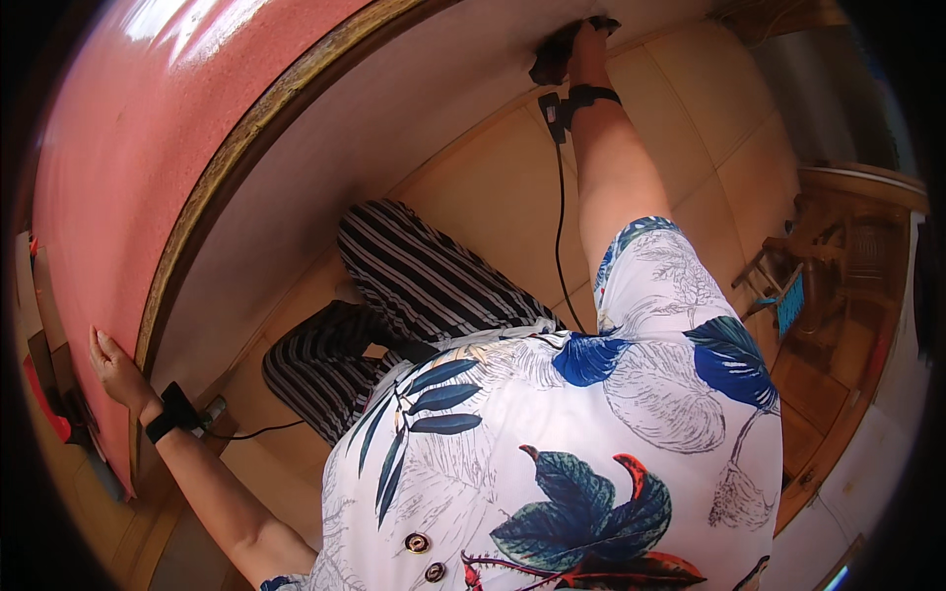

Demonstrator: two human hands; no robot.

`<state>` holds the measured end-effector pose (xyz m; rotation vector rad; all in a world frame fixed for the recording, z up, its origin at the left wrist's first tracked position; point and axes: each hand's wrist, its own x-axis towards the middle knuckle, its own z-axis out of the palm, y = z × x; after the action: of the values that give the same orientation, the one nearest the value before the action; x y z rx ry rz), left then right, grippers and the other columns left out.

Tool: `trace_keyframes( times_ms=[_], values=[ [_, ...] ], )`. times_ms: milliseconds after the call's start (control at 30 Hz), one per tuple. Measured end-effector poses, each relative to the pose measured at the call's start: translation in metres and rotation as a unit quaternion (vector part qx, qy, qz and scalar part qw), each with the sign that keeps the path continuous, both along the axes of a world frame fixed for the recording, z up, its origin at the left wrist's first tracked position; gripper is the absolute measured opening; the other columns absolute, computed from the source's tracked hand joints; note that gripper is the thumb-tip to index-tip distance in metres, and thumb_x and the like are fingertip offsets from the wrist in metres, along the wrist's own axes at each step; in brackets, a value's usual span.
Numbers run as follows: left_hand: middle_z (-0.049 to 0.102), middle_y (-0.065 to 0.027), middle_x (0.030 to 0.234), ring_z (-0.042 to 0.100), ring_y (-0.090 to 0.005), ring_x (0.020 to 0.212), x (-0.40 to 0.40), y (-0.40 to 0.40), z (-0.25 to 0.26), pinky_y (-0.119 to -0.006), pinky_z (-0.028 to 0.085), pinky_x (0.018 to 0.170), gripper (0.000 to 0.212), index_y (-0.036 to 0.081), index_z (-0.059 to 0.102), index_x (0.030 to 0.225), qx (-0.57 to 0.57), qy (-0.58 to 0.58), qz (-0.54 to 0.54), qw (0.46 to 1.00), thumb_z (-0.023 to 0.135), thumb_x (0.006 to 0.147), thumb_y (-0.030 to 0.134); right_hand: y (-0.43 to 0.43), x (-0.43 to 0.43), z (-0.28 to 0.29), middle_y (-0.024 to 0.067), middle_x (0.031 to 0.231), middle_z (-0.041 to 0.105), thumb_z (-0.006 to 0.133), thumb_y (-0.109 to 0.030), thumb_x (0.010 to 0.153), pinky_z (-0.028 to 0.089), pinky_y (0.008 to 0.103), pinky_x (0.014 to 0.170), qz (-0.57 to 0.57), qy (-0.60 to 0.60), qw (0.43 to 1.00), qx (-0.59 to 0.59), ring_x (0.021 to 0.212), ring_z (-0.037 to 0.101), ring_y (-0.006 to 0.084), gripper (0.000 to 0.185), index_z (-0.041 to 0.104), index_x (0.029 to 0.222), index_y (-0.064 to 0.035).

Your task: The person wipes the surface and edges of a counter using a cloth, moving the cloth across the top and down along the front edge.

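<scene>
My left hand (pixel 118 375) rests with fingers stretched out on the rim of a glossy pink surface (pixel 214 81), holding nothing. A worn, yellowish edge strip (pixel 211 177) borders this surface. At the top, my right arm reaches far out, and my right hand (pixel 589 53) grips a dark, crumpled thing, seemingly a cloth (pixel 553 60). It lies against the lower part of a pale wall or panel (pixel 310 140) below the pink surface. My right fingers are partly hidden. Each wrist wears a black strap with a small cabled device (pixel 553 117).
Tan floor tiles (pixel 665 111) run along the foot of the pale panel. My striped trouser legs (pixel 429 273) are bent close to it. At right stand wooden furniture (pixel 850 310) and a small item with a blue panel (pixel 790 304). Cardboard-like pieces (pixel 48 332) lean at far left.
</scene>
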<state>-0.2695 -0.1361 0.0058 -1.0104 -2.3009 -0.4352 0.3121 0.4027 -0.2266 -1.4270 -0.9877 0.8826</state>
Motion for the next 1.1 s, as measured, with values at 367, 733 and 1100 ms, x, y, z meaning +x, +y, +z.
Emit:
trace_keyframes(
  times_ms=[367,733,1100],
  values=[
    [0.056,-0.0136,0.121,0.051,-0.0276,0.112,0.026,0.002,-0.001,-0.033,0.037,0.095,0.039,0.005,0.056,0.12,0.021,-0.042,-0.007,0.999,0.042,0.095,0.032,-0.147,-0.153,-0.16,0.0217,0.104,0.058,0.04,-0.022,0.095,0.052,0.0439,0.076,0.274,0.423,0.817,-0.282,0.087,0.06,0.0331,0.036,0.05,0.113,0.007],
    [0.057,-0.0135,0.118,0.053,-0.0262,0.109,0.001,-0.006,-0.016,-0.033,0.04,0.093,0.038,0.003,0.057,0.118,0.027,-0.033,-0.011,0.999,0.046,0.094,0.031,-0.139,-0.155,-0.136,0.0199,0.108,0.057,0.041,-0.016,0.093,0.051,0.0453,0.077,0.217,0.445,0.825,-0.274,0.092,0.057,0.033,0.029,0.054,0.107,0.0059],
    [0.059,-0.0127,0.114,0.053,-0.0286,0.107,-0.004,0.008,-0.021,-0.036,0.04,0.093,0.038,0.005,0.059,0.115,0.026,0.022,0.017,0.999,0.047,0.092,0.032,-0.092,-0.133,0.05,0.0228,0.134,0.033,0.05,-0.034,0.085,0.03,0.0476,0.099,0.111,0.25,0.961,0.023,0.119,0.037,0.0375,0.064,0.032,0.134,0.0036]
  ],
)
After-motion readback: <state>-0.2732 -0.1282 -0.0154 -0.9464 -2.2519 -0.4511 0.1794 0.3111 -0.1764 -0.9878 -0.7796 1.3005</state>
